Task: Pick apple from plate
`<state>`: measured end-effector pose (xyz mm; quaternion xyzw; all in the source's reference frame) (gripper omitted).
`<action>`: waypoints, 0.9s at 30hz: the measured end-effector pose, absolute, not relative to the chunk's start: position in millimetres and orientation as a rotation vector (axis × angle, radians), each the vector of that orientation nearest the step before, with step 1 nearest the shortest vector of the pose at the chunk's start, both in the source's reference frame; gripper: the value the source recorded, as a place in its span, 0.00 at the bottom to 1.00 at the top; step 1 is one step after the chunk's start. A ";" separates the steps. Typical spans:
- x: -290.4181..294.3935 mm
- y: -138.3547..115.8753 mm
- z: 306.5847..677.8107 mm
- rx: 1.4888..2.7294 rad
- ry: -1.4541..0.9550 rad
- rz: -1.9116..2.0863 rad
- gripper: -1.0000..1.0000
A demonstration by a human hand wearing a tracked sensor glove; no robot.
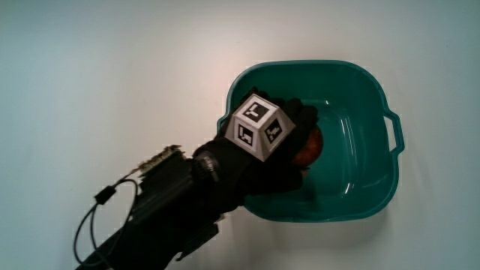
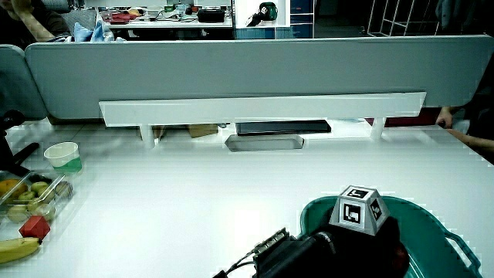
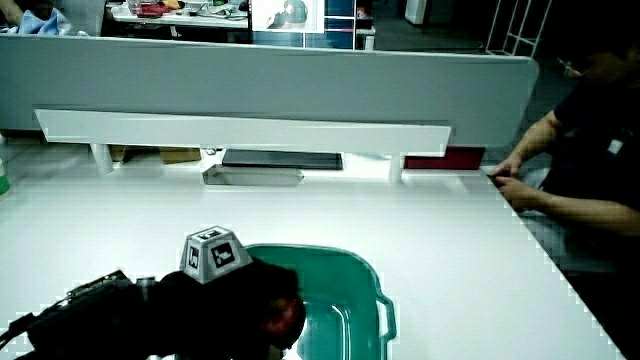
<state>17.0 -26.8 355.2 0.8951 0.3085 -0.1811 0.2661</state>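
Observation:
A teal plastic basin (image 1: 375, 82) stands on the white table and holds a red apple (image 1: 310, 147). The gloved hand (image 1: 281, 154), with the patterned cube on its back, reaches down into the basin, and its fingers are curled around the apple. Only a small part of the apple shows past the fingers. In a side view the apple (image 3: 288, 318) peeks out under the hand (image 3: 230, 300) inside the basin (image 3: 350, 270). In a side view the hand (image 2: 363, 247) hides the apple in the basin (image 2: 432, 228).
A clear tray of fruit (image 2: 31, 197), a banana (image 2: 15, 249), a red block (image 2: 35, 226) and a pale cup (image 2: 63, 157) sit at one table edge. A flat grey tray (image 2: 264, 142) lies by the low partition (image 2: 231, 69).

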 end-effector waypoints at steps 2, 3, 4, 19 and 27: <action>11.6 -26.0 351.7 2.440 0.846 -0.514 1.00; 9.3 -26.0 347.3 2.447 0.843 -0.501 1.00; 7.9 -26.6 352.9 2.458 0.902 -0.528 1.00; -41.0 -31.1 313.3 2.584 0.828 -0.453 1.00; -72.8 -28.3 305.3 2.588 0.745 -0.452 1.00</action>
